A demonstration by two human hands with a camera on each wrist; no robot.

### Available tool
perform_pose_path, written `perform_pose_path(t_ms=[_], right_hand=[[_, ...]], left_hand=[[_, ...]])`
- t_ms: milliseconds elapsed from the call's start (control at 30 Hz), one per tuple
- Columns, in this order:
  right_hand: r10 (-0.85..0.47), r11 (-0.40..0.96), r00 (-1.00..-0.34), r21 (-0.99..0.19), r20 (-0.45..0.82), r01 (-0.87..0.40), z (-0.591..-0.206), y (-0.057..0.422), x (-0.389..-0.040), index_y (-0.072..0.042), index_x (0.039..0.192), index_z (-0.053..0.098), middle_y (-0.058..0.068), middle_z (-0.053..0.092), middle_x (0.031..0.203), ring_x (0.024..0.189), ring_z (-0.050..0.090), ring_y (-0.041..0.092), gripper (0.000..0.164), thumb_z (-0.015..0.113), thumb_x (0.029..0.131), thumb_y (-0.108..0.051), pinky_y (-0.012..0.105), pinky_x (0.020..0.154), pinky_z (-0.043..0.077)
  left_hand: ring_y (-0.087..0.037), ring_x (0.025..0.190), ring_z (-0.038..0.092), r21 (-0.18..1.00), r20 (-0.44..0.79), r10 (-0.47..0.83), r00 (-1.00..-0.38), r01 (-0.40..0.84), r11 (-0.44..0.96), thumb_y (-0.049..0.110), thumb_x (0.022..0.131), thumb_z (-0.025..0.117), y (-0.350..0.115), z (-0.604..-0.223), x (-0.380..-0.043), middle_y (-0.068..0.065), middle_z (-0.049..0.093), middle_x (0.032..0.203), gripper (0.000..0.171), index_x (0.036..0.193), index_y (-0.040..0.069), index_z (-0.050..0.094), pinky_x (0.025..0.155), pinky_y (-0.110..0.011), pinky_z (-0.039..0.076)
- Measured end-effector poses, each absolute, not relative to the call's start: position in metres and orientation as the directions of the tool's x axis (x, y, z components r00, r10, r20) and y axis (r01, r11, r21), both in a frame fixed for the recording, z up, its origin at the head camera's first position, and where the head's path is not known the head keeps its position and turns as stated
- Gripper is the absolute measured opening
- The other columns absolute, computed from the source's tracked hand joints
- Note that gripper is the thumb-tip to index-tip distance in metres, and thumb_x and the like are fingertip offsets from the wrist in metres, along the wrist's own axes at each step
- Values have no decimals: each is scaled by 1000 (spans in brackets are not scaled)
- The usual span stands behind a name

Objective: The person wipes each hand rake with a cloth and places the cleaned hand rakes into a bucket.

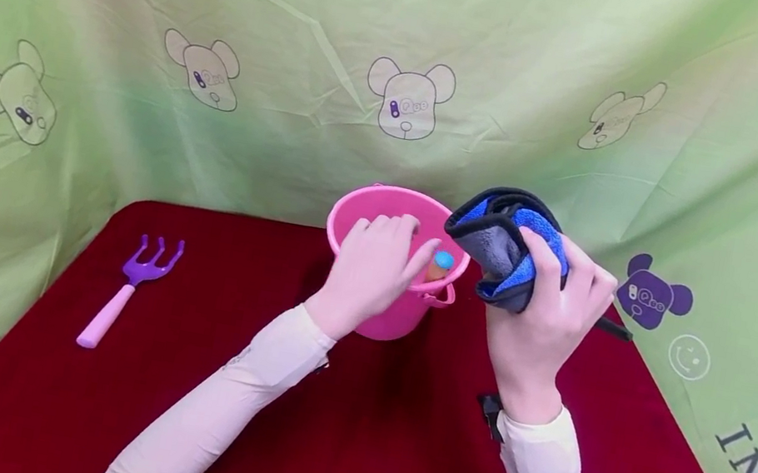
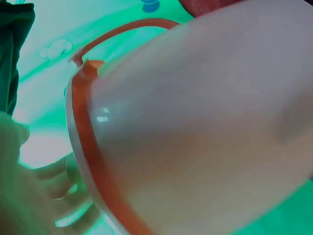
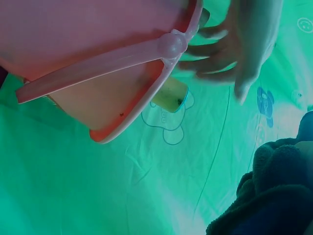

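Observation:
A pink bucket (image 1: 389, 319) stands on the red cloth near the back, its handle (image 3: 93, 73) hanging down at the side. My left hand (image 1: 373, 269) is over the bucket's near rim, its fingers loosely bent and holding nothing. In the right wrist view the left hand (image 3: 230, 49) shows separate fingers beside the rim. From inside the bucket an object with a blue top (image 1: 443, 260) and an orange-yellow body sticks up; its lower part is hidden. To the right of the bucket, my right hand (image 1: 549, 326) grips a bunched blue and grey towel (image 1: 510, 247) with black edging, held in the air.
A toy hand rake (image 1: 124, 293) with purple tines and a pink handle lies on the red cloth (image 1: 341, 450) at the left. Part of a thin black object (image 1: 615, 329) shows behind the right hand. A green printed curtain (image 1: 290, 136) encloses the back and sides.

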State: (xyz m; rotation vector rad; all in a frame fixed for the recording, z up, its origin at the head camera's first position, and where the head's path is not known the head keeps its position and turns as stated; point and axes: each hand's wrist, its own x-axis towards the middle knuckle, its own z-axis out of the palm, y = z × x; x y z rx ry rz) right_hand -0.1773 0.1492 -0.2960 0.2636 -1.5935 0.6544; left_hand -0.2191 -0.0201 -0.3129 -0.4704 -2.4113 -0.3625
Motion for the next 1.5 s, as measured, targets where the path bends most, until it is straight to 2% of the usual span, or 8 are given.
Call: perform_pose_path(t_ms=[133,233,467,667,900,1033,1267,1500], right_hand=[[210,800,-129,-246,969,-547,-294,147,-179,-11,103,73,26,68,103,89,48,41,26,76,79,-22,57,74,35],[209,798,-124,-243,970,-552,-293,145,-179,-11,102,73,26,68,102,89,48,41,26,76,79,-23,57,75,36],[191,800,-159,-247,969,-547,-297,146,-178,-10,104,72,26,68,104,91,49,41,30,76,78,-25,57,76,37],[196,782,-171,-260,965,-567,-299,144,-177,-8,105,72,27,67,105,94,49,41,31,76,78,-24,56,76,39],[230,727,-193,-300,954,-618,-296,141,-176,-7,102,61,32,56,128,101,52,43,33,77,74,-13,57,79,42],[195,713,-208,-284,958,-641,-298,142,-176,-9,102,51,32,58,131,98,48,47,37,74,73,-12,57,74,36],[119,720,-215,-234,969,-653,-301,142,-177,-11,104,48,36,57,104,101,50,45,46,79,71,-17,59,78,34],[53,751,-253,-205,966,-628,-304,144,-177,-10,105,50,34,56,103,100,48,43,48,80,71,-24,59,80,36]], left_hand=[[-22,57,52,97,809,191,-555,447,889,26,97,51,-48,-315,-213,-4,59,61,30,76,7,57,54,-36,49],[-23,49,44,99,850,152,-504,436,894,18,95,51,-72,-320,-207,-6,51,54,29,68,7,52,44,-36,44],[-26,33,43,176,732,41,-681,246,953,13,86,48,-142,-352,-195,-6,49,44,11,83,4,52,31,-44,38],[-41,37,50,153,648,-17,-761,109,982,5,86,46,-225,-390,-178,-20,54,43,14,96,-2,53,31,-54,38],[-53,57,52,131,630,-97,-770,-18,991,3,82,49,-300,-426,-153,-39,58,60,17,73,-12,49,40,-59,39],[-56,64,52,171,506,-180,-844,-106,979,11,88,51,-319,-433,-145,-42,59,70,30,75,-16,50,46,-61,40],[-58,73,53,195,188,-230,-955,-193,962,21,94,45,-330,-434,-140,-46,56,82,42,87,-20,49,54,-61,42],[-58,69,56,176,172,-196,-965,-165,970,17,89,56,-332,-436,-143,-43,58,78,39,84,-21,50,52,-59,44]])
